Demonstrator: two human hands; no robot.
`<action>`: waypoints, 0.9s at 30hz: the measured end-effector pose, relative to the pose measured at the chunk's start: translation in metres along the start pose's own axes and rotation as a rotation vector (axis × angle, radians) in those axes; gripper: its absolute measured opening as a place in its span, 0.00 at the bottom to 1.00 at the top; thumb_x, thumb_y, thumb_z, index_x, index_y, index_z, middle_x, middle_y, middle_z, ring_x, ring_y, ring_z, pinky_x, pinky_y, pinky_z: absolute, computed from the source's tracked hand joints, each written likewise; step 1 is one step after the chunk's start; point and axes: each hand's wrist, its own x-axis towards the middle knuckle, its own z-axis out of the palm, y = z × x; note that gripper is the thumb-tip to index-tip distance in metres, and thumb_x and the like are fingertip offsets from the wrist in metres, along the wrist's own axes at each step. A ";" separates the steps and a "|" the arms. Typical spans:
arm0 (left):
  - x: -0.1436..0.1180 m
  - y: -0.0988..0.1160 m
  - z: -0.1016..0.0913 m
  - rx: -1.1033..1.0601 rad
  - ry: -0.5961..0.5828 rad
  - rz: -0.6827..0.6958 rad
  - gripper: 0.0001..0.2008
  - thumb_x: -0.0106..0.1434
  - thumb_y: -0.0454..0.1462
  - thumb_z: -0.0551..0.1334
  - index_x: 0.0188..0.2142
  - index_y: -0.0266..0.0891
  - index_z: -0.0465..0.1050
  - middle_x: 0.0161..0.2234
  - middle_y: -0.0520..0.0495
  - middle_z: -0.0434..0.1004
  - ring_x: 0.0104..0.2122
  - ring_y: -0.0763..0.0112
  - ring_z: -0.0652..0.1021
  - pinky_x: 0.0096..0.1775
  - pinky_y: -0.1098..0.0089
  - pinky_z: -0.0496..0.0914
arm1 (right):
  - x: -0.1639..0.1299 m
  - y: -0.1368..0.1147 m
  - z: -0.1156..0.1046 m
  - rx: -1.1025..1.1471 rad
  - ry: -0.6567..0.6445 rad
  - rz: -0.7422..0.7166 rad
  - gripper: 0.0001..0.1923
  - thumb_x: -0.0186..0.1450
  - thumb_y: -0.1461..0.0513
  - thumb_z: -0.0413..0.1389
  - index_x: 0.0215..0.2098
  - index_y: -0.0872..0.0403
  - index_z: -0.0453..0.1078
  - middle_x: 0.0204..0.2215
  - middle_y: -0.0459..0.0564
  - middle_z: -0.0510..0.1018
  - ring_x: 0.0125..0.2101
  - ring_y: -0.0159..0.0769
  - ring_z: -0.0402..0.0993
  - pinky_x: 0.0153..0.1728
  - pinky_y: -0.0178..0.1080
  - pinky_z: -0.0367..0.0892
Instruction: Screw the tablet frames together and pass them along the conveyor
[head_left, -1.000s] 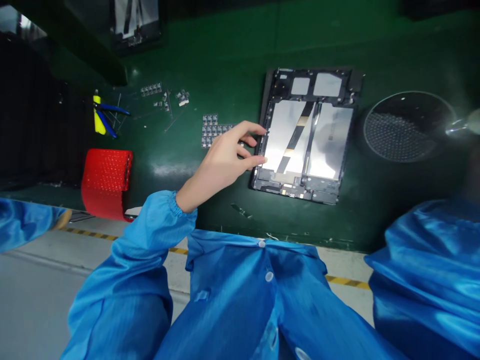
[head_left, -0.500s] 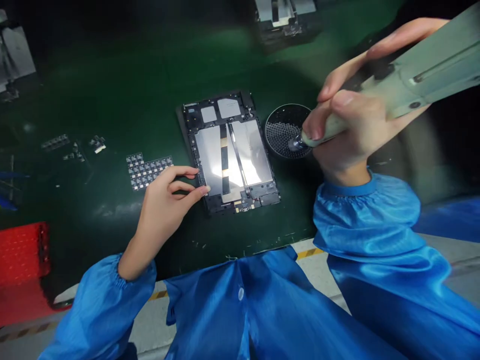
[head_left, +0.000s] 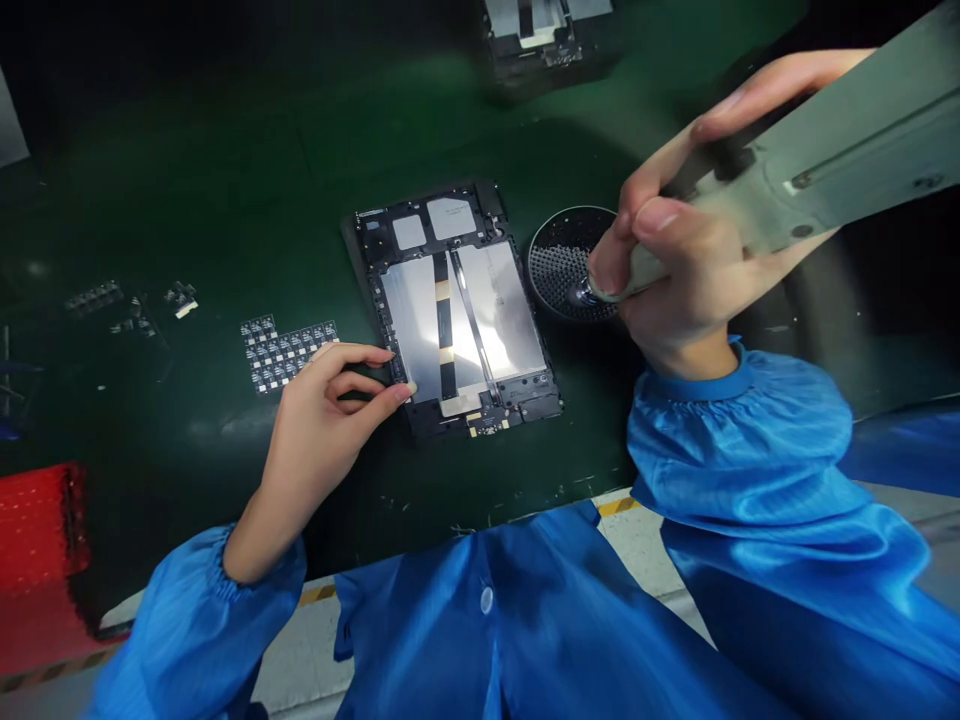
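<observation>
An opened tablet lies flat on the green table, its silvery batteries, dark ribbon cables and black frame showing. At its lower left edge, my left hand holds the rim with index fingertip and thumb. My right hand is wrapped round a pale grey-green electric screwdriver, tilted down to the left. The screwdriver's metal tip reaches into a round black dish of tiny screws, just right of the tablet. The very end of the tip is hard to make out among the screws.
Left of the tablet lies a panel of small circuit boards. Farther left are loose small electronic parts. Another opened tablet lies at the back. A red bin or tray stands at the lower left, by the table's front edge.
My right hand and the screwdriver have shifted slightly left, the tip still in the screw dish. My left hand remains at the tablet's edge. The view has moved a little.
</observation>
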 end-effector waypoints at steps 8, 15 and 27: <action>0.002 -0.006 0.002 0.002 -0.035 0.048 0.15 0.66 0.42 0.78 0.48 0.41 0.83 0.54 0.44 0.83 0.37 0.71 0.87 0.35 0.75 0.85 | 0.000 0.005 0.003 -0.002 0.019 0.046 0.40 0.62 0.37 0.69 0.46 0.55 0.55 0.33 0.44 0.64 0.26 0.24 0.70 0.17 0.30 0.60; 0.004 -0.008 0.004 -0.005 -0.043 0.078 0.14 0.67 0.41 0.77 0.50 0.41 0.82 0.56 0.44 0.83 0.37 0.73 0.88 0.36 0.75 0.84 | 0.006 0.030 0.002 0.071 0.048 -0.076 0.36 0.58 0.42 0.71 0.46 0.55 0.58 0.29 0.42 0.67 0.19 0.24 0.64 0.13 0.28 0.54; 0.003 -0.005 0.001 0.014 -0.027 0.041 0.16 0.65 0.43 0.80 0.48 0.41 0.83 0.53 0.45 0.84 0.37 0.75 0.87 0.36 0.79 0.83 | 0.011 0.052 0.001 0.218 0.060 -0.274 0.24 0.62 0.54 0.71 0.48 0.55 0.68 0.35 0.46 0.69 0.22 0.22 0.68 0.12 0.25 0.53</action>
